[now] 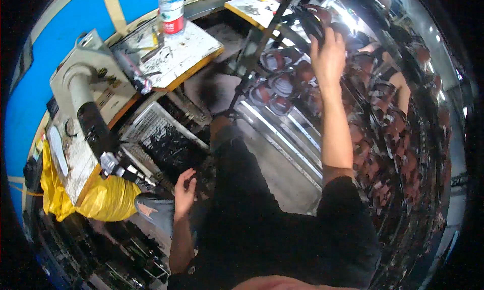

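My right hand (330,58) is stretched out to the upper right, thumb and fingers apart around the near end of a dark shoe-like piece (308,22) with a reddish-brown inside. Its far part blurs into the rack behind. Low beside my left thigh, my left hand (185,190) hangs with loosely curled fingers and nothing visible in it. Just left of that hand is the metal tip (141,175) of a bench machine (83,83) with a thick round arm. A grey plastic crate (169,119) holding black scraps stands beyond the hand.
Racks of reddish-brown shoe-like pieces (282,86) fill the right side, with metal rails (282,139) below. The worktable (194,43) carries a clear bottle (171,13) and small tools. A pale insole (58,150) lies near the machine; a yellow bag (108,199) hangs below.
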`<state>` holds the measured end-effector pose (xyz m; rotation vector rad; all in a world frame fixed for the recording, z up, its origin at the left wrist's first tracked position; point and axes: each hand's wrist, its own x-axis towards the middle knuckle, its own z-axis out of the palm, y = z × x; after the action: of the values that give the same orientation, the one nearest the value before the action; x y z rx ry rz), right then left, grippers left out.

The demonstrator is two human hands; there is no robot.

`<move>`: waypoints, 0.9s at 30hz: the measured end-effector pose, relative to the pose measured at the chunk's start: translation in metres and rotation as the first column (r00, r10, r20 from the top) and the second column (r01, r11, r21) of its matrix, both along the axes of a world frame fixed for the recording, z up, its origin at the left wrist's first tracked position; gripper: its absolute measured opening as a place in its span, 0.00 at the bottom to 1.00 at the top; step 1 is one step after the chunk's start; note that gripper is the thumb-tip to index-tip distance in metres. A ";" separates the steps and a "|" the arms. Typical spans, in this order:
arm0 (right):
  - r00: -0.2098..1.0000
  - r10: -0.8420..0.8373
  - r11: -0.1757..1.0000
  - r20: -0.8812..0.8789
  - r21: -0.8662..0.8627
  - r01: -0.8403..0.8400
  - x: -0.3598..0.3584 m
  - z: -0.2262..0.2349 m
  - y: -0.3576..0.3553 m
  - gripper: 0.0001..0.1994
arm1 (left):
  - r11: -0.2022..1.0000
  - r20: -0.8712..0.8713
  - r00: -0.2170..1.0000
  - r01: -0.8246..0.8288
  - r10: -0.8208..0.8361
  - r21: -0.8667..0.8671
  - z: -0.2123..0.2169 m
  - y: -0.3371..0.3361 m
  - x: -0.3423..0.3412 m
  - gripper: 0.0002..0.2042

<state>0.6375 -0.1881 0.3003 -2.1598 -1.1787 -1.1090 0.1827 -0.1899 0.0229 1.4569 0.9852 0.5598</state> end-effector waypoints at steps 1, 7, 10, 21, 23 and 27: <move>0.999 -0.004 0.998 -0.040 0.066 0.007 0.009 0.003 0.002 0.16 | 0.994 -0.025 1.000 -0.010 0.007 -0.107 0.020 0.000 0.007 0.17; 0.979 0.200 0.858 0.034 0.477 -0.192 0.022 0.016 0.005 0.18 | 1.000 0.095 0.995 -0.023 0.022 0.018 -0.018 0.003 0.007 0.17; 0.878 0.446 0.836 0.175 0.270 -0.478 -0.061 -0.002 0.001 0.15 | 0.992 0.168 0.979 -0.109 0.118 -0.059 -0.007 -0.003 -0.003 0.17; -0.642 0.473 0.616 -0.604 0.747 -0.249 -0.160 -0.206 -0.048 0.27 | 0.894 0.691 0.590 -0.136 0.419 -0.426 0.057 -0.008 -0.027 0.33; -0.752 0.282 0.655 -0.596 0.692 -0.303 -0.155 -0.229 -0.047 0.28 | 0.879 0.561 0.683 -0.295 0.468 -0.374 0.049 -0.014 -0.038 0.29; -0.789 0.168 0.701 -0.591 0.635 -0.326 -0.144 -0.262 -0.045 0.30 | 0.868 0.353 0.793 -0.453 0.496 -0.202 0.084 -0.009 -0.033 0.27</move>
<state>0.4937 -0.2328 0.0381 -1.0475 -0.6262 1.5333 0.1501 -0.1988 0.1068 0.9334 1.0353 1.1081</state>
